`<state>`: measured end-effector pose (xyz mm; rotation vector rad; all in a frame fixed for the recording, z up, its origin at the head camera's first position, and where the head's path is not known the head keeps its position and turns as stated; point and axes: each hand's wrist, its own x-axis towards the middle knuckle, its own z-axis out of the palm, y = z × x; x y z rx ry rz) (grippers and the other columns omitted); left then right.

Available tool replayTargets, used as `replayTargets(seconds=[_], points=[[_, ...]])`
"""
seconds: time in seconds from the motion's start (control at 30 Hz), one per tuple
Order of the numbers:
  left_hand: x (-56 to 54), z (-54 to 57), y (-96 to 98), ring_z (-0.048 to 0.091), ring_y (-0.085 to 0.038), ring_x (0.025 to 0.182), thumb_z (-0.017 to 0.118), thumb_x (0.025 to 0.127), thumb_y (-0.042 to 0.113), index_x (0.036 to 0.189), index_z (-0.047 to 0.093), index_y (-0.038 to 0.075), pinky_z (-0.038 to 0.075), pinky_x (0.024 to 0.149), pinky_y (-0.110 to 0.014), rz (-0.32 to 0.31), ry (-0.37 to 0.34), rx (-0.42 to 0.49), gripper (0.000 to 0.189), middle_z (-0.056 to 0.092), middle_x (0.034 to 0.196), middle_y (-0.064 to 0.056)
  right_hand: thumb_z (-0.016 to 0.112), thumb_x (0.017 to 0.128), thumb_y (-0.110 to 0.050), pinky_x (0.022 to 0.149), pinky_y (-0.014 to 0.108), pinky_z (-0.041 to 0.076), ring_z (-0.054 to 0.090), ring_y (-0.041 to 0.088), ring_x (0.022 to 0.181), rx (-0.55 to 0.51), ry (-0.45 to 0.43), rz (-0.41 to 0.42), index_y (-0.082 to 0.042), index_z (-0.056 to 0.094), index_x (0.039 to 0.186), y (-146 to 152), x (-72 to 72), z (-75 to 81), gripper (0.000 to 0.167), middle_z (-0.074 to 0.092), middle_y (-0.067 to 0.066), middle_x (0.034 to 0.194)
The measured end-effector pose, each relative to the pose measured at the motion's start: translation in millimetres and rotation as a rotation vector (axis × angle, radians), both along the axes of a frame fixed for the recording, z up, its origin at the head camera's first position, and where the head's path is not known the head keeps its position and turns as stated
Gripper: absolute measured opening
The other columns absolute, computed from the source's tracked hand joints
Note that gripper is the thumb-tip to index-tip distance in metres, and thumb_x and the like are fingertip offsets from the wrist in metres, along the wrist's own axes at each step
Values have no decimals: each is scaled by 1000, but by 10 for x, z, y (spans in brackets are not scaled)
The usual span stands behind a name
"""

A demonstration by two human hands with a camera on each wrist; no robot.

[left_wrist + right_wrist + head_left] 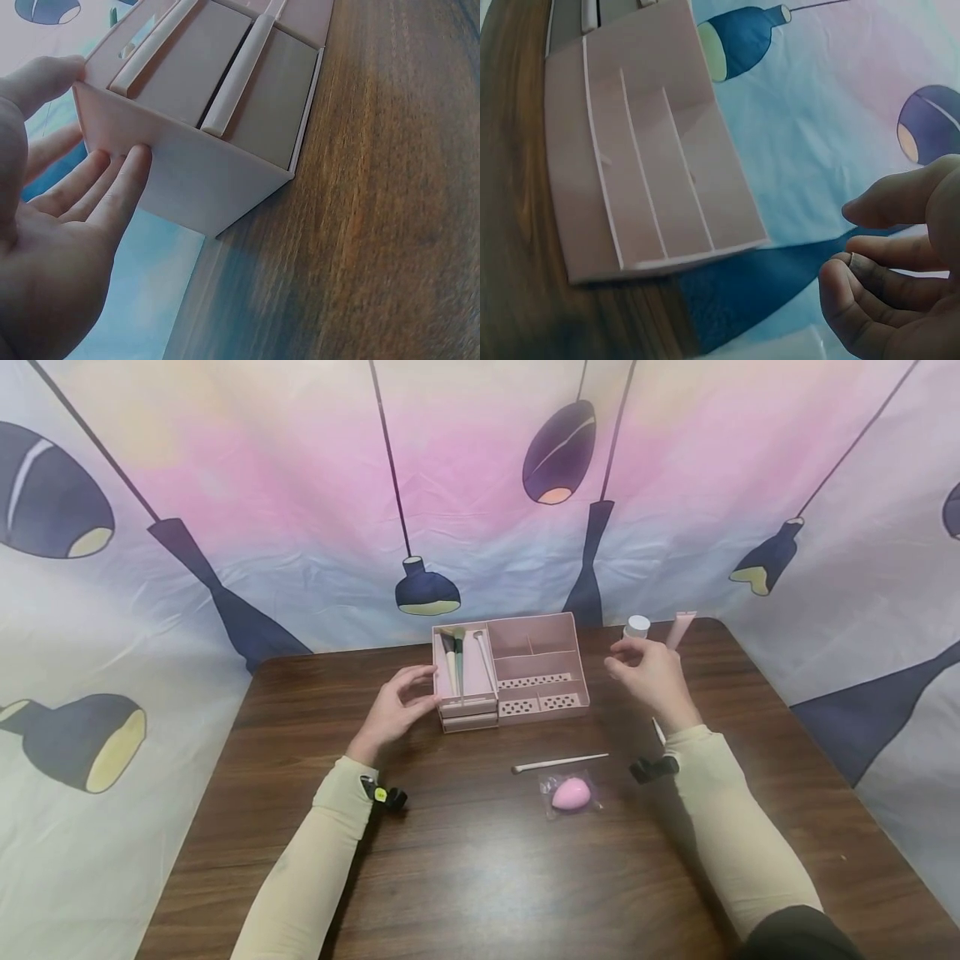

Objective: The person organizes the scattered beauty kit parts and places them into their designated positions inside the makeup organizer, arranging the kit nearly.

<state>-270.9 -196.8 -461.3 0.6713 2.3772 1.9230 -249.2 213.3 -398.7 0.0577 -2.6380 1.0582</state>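
Observation:
A pink makeup organizer (551,639) stands at the back of the table, with two drawers at its lower left. Several makeup brushes (458,667) lie in its upper left tray; the right-hand compartments hold nothing visible. My left hand (397,703) touches the organizer's left side, thumb at the front corner and fingers extended along the side wall (187,172). To the right of the organizer, my right hand (654,681) hovers with loosely bent fingers (885,199) and nothing between them. Just behind it are a white-capped bottle (637,627) and a pale pink tube (681,631).
In front of the organizer, a makeup brush (558,763) lies on the brown wooden table (480,877). A pink makeup sponge (572,794) in clear wrapping is nearer. Another thin pale stick (658,732) is partly hidden by the right wrist. Printed cloth (300,485) hangs behind the table.

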Motion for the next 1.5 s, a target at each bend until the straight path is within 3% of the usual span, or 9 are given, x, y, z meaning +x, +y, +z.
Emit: replayTargets(seconds=[0.33, 0.6, 0.83, 1.03, 1.33, 1.5], points=[[-14, -9, -13, 42, -41, 131, 68, 88, -2, 138, 48, -6, 54, 99, -27, -8, -10, 2, 54, 41, 143, -23, 66, 88, -26, 76, 44, 54, 69, 30, 87, 49, -43, -61, -7, 71, 108, 237, 94, -96, 28, 73, 16, 96], [-19, -5, -12, 45, -37, 130, 69, 89, 2, 137, 51, -3, 54, 100, -28, -2, -1, -26, 52, 43, 142, -20, 63, 90, -27, 66, 32, 49, 65, 27, 84, 57, -117, -78, -7, 69, 111, 413, 203, -172, 30, 72, 14, 98], [69, 155, 33, 43, -42, 129, 67, 89, -3, 136, 48, -10, 54, 100, -28, -11, -3, -28, 52, 42, 141, -26, 63, 91, -31, 62, 29, 49, 65, 27, 82, 81, -148, -101, -8, 69, 113, 564, 303, -246, 33, 72, 16, 99], [-10, 5, -5, 46, -38, 128, 69, 88, 2, 136, 51, -4, 54, 99, -27, 4, 11, -23, 51, 44, 140, -21, 63, 91, -31, 62, 28, 48, 67, 29, 85, 91, -169, -103, -5, 68, 113, 639, 360, -303, 34, 72, 17, 101], [-4, 24, -2, 44, -41, 129, 68, 88, -3, 136, 50, -6, 54, 98, -24, 0, -10, -11, 52, 43, 141, -24, 63, 91, -29, 72, 44, 52, 65, 36, 94, 139, -222, -136, -5, 68, 113, 768, 424, -434, 33, 72, 19, 103], [76, 160, 29, 43, -45, 129, 68, 87, -6, 135, 48, -12, 54, 97, -23, -12, -22, -3, 52, 42, 140, -28, 64, 91, -28, 71, 44, 52, 61, 39, 98, 163, -266, -147, -4, 67, 113, 819, 448, -507, 33, 69, 22, 110]])
